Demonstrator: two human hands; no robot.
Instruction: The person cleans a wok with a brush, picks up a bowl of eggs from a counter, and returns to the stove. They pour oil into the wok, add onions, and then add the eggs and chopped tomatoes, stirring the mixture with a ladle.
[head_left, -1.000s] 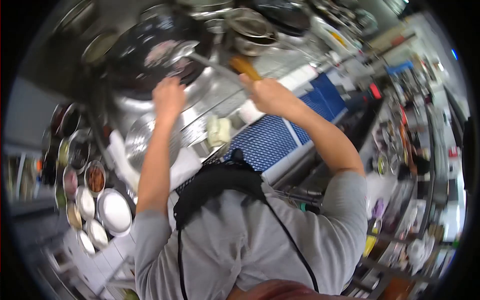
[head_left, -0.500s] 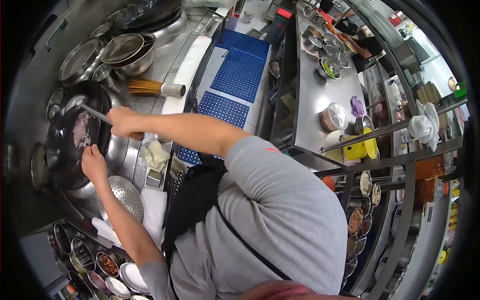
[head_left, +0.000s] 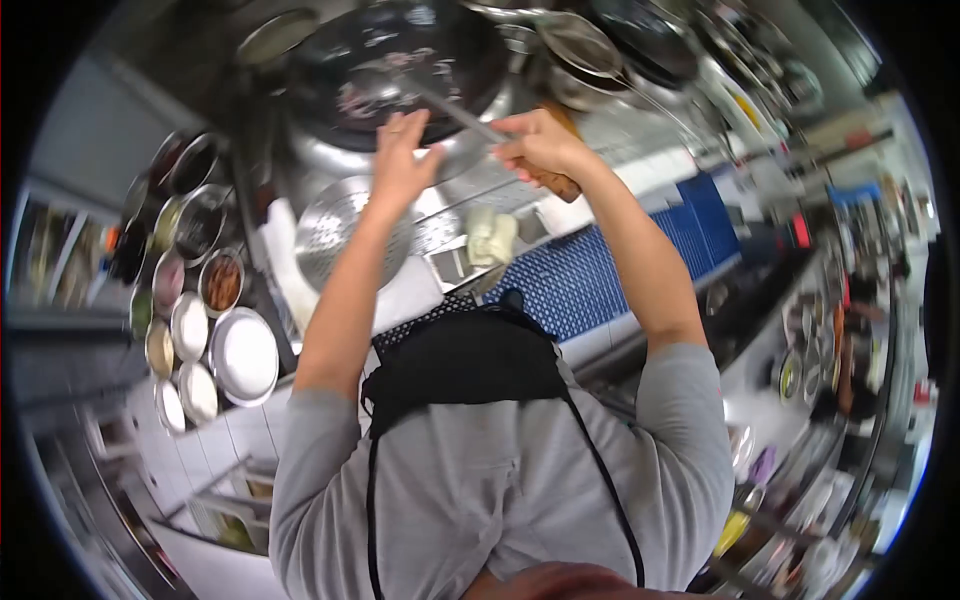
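Observation:
My right hand point(head_left: 545, 145) is wrapped around the wooden-ended handle of a metal ladle point(head_left: 465, 117). The ladle reaches left into a large black wok point(head_left: 480, 60), its bowl among pale pinkish pieces of food point(head_left: 428, 68) spread over the wok's bottom. At the wok's near rim is my left hand point(head_left: 404, 160), fingers stretched and thumb apart, holding nothing. Below that hand lies a perforated metal strainer point(head_left: 335, 225), partly covered by my left forearm. A folded pale cloth point(head_left: 490, 238) rests between my arms on the counter edge.
Several metal pots and bowls of ingredients stand at the left, including a reddish-brown one point(head_left: 221, 284) and a white bowl point(head_left: 245, 358). Right of the wok sit a mesh skimmer point(head_left: 580, 45) and another dark wok point(head_left: 650, 40). Blue mats point(head_left: 590, 275) cover the floor.
The view has swung round, so the wok now appears at the top. My left hand's fingers, drawn together before, are spread. The food lies more scattered around the ladle bowl.

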